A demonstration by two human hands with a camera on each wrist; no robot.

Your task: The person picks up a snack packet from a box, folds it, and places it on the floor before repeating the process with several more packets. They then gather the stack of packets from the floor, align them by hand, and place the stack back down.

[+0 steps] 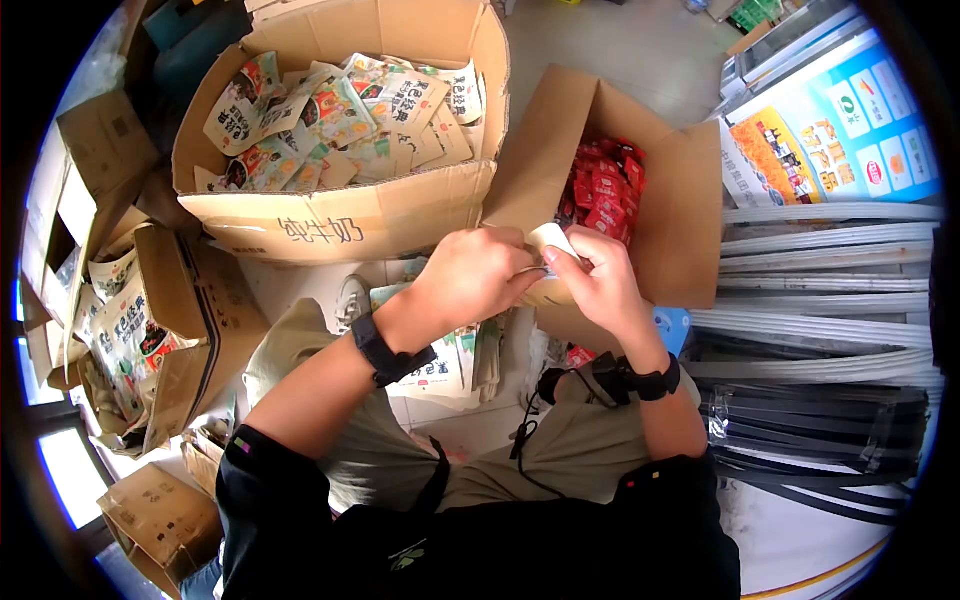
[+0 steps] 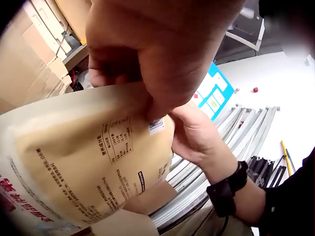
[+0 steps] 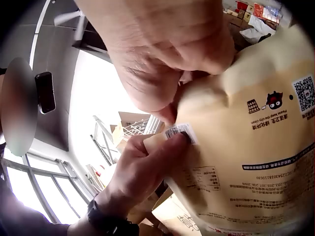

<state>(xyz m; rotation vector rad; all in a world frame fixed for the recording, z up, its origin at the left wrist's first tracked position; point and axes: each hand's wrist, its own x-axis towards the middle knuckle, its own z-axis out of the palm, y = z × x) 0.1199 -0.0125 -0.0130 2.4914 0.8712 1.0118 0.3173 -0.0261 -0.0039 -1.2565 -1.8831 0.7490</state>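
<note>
Between both hands, over the lap, a tan printed pouch (image 2: 88, 162) is held up at its edge. The left hand (image 1: 472, 278) grips one side; in the right wrist view its thumb (image 3: 170, 150) presses beside a small white barcode label (image 3: 183, 132) on the pouch. My right hand (image 1: 605, 285) pinches the edge close by, its fingers curled over it in the right wrist view. Seen from the head, only a pale narrow part of the pouch (image 1: 550, 240) shows. Lines of print and a table cover its face. The fingers behind the pouch are hidden.
A large carton (image 1: 340, 210) full of printed pouches (image 1: 340, 105) stands ahead on the left. Beside it, an open carton (image 1: 680, 220) holds red packets (image 1: 607, 190). More pouches (image 1: 440, 375) are stacked between the legs. White strips (image 1: 830, 260) lie bundled on the right.
</note>
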